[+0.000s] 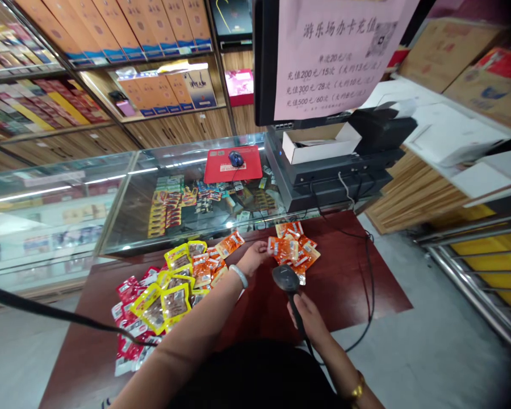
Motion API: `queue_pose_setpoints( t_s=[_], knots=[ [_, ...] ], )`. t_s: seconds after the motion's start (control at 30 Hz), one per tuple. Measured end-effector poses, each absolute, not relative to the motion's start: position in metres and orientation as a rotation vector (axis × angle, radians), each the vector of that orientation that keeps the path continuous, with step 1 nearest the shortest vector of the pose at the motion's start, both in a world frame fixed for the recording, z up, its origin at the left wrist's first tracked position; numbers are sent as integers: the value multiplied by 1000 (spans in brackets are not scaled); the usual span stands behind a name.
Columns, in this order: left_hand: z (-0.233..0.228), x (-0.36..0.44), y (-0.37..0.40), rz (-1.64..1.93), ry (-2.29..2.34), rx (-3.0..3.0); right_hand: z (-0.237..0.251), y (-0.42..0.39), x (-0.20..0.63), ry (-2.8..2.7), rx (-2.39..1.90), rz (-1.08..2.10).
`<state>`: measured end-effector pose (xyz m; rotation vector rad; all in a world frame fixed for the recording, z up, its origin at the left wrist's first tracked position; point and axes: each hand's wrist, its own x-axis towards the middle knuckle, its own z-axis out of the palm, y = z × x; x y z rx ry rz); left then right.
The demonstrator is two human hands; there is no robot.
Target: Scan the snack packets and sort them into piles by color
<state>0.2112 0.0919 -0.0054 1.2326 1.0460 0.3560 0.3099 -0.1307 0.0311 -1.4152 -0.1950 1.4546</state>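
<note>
My left hand (255, 255) pinching one orange snack packet (276, 246) at the orange pile (300, 250), my right hand (309, 319) fisted around one barcode scanner (286, 279), red and yellow packets (162, 301) heaped left, too many to count.

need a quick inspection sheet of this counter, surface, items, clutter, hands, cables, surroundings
surface: dark red table, set against a glass display counter.
job's things: a small stack of orange snack packets; a black handheld scanner pointed at it.
clutter: a spread of red, yellow and orange packets on the table's left part.
hands: left hand touches an orange packet at the stack's edge; right hand grips the scanner handle.
cables: scanner cord loops over the table's right side; a dark cord crosses the lower left.
surroundings: red mouse pad with a mouse, monitor with a pink notice, shelves of boxed goods.
</note>
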Motion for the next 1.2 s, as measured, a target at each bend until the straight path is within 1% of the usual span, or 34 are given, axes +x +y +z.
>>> queue_pose_setpoints(
  t_s=[0.07,0.2,0.3,0.4,0.57,0.73,0.83,0.97,1.07,1.2],
  knots=[
    [-2,212,97,301,1166,1496,31,-131,310,-215,-1420,1454],
    [7,179,123,61,1672,2066,34,-129,312,-263,-1433,1447],
    [11,148,140,-115,1894,2196,34,-127,312,-215,-1444,1466],
    [10,129,148,-275,1934,2182,33,-126,310,-192,-1456,1487],
    [5,121,144,-311,1852,2218,28,-126,308,-200,-1441,1500],
    [-3,128,145,-192,1734,2242,28,-125,307,-197,-1435,1496],
    [-10,136,144,-64,1641,1942,33,-123,306,-213,-1410,1499],
    [-19,154,129,286,1444,1508,40,-120,304,-227,-1427,1497],
    [-20,168,115,438,1391,1426,42,-119,303,-293,-1394,1491],
    [-14,179,106,510,1296,1444,39,-118,303,-354,-1361,1483]
  ],
)
